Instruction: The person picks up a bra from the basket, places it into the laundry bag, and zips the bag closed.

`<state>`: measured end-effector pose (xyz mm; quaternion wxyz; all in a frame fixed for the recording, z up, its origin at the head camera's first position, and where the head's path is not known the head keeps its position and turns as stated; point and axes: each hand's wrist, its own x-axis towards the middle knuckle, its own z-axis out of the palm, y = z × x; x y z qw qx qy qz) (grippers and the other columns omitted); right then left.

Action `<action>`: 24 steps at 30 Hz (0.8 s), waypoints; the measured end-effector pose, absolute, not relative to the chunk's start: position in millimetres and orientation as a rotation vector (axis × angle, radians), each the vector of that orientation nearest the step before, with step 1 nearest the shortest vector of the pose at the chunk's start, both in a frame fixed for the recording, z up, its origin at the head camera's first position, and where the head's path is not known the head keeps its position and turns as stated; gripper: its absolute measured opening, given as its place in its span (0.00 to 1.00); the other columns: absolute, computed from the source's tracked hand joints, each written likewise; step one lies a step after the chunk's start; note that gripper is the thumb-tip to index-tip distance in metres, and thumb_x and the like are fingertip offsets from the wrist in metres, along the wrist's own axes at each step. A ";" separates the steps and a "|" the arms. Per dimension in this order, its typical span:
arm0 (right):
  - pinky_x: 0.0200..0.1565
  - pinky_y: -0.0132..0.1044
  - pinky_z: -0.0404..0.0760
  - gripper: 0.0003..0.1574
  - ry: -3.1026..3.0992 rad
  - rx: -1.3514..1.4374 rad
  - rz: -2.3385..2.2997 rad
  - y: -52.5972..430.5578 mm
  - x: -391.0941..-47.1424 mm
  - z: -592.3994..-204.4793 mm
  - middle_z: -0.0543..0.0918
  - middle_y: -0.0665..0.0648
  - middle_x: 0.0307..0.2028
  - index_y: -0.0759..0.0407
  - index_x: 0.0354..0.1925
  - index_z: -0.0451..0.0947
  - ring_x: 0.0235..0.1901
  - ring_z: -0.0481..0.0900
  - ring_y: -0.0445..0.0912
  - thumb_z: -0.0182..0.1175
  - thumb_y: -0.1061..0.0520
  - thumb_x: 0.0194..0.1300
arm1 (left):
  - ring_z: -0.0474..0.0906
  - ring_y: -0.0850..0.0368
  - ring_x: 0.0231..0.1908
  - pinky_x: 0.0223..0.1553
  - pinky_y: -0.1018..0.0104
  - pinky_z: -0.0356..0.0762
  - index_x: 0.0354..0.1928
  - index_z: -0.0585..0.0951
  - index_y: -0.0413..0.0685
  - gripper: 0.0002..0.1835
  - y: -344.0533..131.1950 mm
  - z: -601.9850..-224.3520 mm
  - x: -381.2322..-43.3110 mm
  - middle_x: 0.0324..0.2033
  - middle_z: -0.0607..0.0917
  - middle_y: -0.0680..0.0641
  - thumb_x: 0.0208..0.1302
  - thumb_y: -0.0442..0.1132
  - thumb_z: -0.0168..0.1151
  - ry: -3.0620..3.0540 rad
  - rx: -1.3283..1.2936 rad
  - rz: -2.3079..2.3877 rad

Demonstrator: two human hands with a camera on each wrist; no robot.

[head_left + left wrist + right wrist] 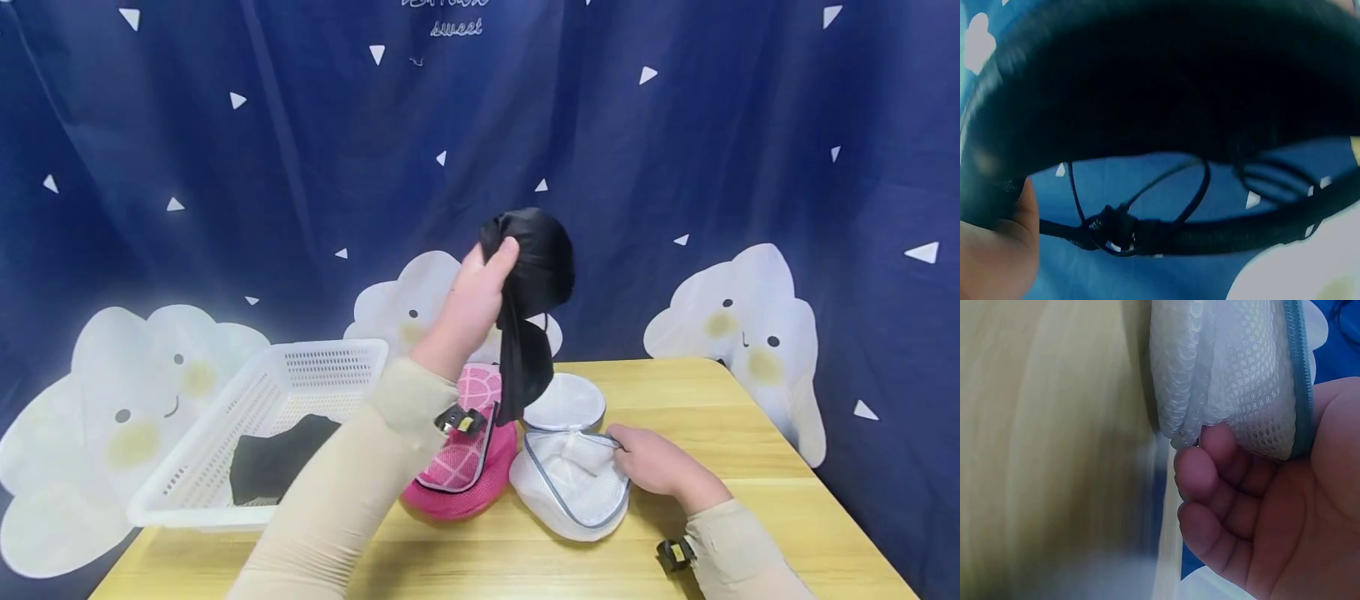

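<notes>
My left hand grips a black bra by one end, raised over the table. One rounded cup is uppermost, with the other cup and a band hanging below. In the left wrist view the bra fills the upper part, its thin straps looped beneath. My right hand pinches the zipped edge of a white mesh wash bag, which lies unzipped with its round lid folded back. Up close in the right wrist view, curled fingers hold the mesh side.
Left of the white bag lies a pink mesh bag, also with its lid back. Farther left, a white perforated basket holds a dark cloth item. All stand on a wooden table before a blue curtain.
</notes>
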<state>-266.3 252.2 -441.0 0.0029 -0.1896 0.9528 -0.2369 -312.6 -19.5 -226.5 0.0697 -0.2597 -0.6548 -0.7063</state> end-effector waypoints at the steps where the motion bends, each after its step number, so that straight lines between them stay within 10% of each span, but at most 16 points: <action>1: 0.43 0.49 0.76 0.08 2.990 -0.598 -0.744 251.8 -265.8 -440.4 0.75 0.49 0.31 0.51 0.37 0.72 0.34 0.74 0.47 0.51 0.64 0.69 | 0.81 0.51 0.53 0.58 0.58 0.75 0.65 0.73 0.43 0.24 -12.5 -228.6 -311.4 0.53 0.83 0.42 0.78 0.52 0.50 -1.955 -0.792 -2.159; 17: 0.53 0.56 0.78 0.11 3.055 -0.616 -0.814 248.8 -266.6 -448.3 0.85 0.57 0.42 0.58 0.46 0.81 0.47 0.83 0.54 0.54 0.60 0.69 | 0.80 0.59 0.55 0.58 0.63 0.76 0.65 0.76 0.49 0.22 53.8 -311.5 -297.2 0.54 0.83 0.54 0.76 0.50 0.56 -1.972 -0.899 -2.384; 24: 0.46 0.49 0.79 0.06 3.000 -0.562 -0.927 247.4 -265.6 -441.7 0.82 0.52 0.34 0.55 0.40 0.80 0.37 0.80 0.47 0.55 0.59 0.68 | 0.81 0.58 0.53 0.58 0.61 0.76 0.62 0.79 0.52 0.19 39.5 -348.5 -301.2 0.52 0.84 0.53 0.75 0.50 0.56 -2.140 -0.867 -2.397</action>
